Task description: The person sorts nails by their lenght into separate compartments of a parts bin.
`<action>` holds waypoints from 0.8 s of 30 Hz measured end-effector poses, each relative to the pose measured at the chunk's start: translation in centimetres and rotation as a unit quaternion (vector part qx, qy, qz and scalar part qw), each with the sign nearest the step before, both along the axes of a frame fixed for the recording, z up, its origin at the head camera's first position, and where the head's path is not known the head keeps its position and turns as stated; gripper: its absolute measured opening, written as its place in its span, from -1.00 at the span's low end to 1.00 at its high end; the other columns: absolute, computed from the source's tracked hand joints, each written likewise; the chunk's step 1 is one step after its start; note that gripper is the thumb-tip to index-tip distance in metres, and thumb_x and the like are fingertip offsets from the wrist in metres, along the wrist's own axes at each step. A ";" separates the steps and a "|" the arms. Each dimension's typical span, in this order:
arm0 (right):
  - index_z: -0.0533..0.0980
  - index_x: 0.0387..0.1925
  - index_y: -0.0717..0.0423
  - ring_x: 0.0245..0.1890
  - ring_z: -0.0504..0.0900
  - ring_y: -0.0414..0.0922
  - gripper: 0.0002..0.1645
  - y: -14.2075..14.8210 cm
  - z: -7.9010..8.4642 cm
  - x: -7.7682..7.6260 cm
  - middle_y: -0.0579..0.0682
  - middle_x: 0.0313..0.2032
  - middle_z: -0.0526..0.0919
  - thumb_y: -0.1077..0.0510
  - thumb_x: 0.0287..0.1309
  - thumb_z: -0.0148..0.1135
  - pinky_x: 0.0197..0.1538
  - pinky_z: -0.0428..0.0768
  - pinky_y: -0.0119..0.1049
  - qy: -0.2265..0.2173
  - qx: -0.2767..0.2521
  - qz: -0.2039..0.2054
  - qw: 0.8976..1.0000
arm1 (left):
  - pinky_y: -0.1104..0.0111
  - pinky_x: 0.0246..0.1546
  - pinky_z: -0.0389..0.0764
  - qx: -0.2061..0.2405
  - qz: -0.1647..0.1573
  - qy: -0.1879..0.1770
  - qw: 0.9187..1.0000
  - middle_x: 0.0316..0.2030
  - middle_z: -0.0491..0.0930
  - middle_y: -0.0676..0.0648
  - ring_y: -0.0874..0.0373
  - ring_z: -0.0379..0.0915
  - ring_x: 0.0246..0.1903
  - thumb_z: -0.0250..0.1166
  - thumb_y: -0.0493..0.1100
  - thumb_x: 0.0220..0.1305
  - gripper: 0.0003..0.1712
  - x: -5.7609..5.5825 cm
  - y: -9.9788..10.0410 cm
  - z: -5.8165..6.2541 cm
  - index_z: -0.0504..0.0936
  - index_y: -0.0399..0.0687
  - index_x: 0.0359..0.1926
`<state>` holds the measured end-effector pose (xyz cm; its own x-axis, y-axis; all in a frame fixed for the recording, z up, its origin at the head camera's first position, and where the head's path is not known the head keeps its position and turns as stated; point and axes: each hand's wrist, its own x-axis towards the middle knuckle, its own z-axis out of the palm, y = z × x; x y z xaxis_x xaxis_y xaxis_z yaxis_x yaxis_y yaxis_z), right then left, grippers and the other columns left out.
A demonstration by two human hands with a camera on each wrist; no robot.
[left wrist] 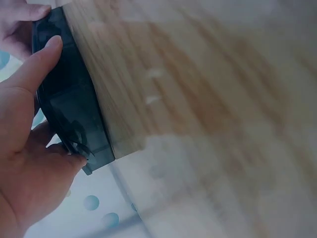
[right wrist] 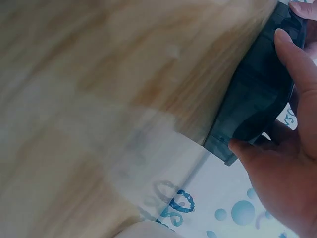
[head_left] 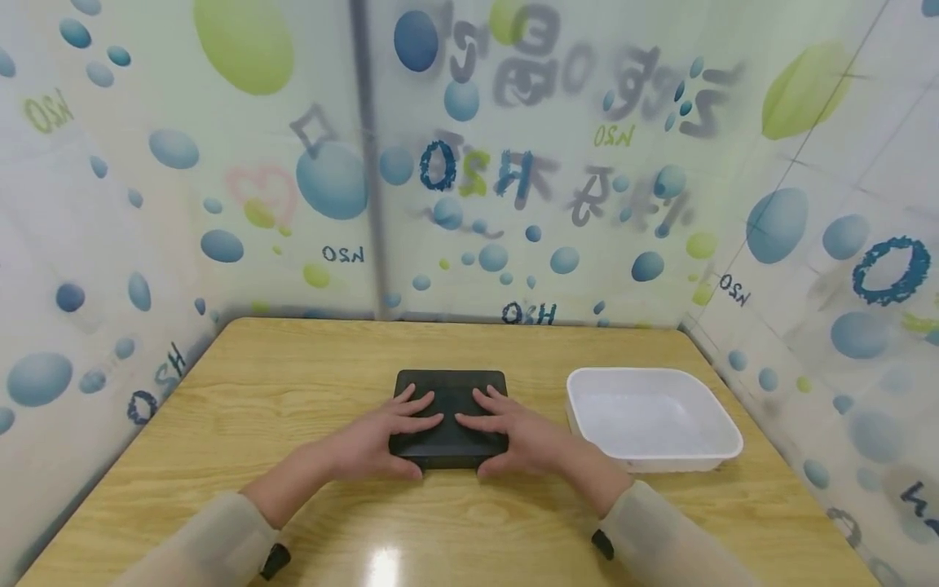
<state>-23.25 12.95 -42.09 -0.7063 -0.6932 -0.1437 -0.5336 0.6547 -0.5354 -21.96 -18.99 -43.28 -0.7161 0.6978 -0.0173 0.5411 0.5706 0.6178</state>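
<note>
A flat black box (head_left: 451, 391) with rounded corners sits on the wooden table, in the middle of the head view. My left hand (head_left: 367, 444) grips its left side: spread fingers lie over the top and the thumb sits at the lower front edge. Mirroring it, my right hand (head_left: 534, 442) holds the right side, thumb also at the front. In the left wrist view the box's dark, glossy side (left wrist: 74, 109) lies between thumb and a bent finger. The right wrist view gives the same grip around the box (right wrist: 247, 94). Both palms are partly hidden.
A white shallow plastic tub (head_left: 653, 456) stands on the table to the right, close to my right forearm. The wooden table (head_left: 293, 359) meets a bubble-printed curtain (head_left: 477, 269) at the back, with similar printed sheets on both sides.
</note>
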 end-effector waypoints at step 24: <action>0.39 0.65 -0.29 0.79 -0.05 0.17 -0.03 -0.8 0.2 0.1 0.06 0.76 0.10 -0.14 0.30 0.61 0.62 0.29 0.30 0.038 0.035 -0.010 0.999 | -0.41 0.51 0.25 -0.029 0.009 0.045 0.999 0.70 0.19 -0.27 -0.45 -0.06 0.70 0.63 0.05 0.33 -0.08 -0.2 0.7 0.4 0.48 -0.04 0.61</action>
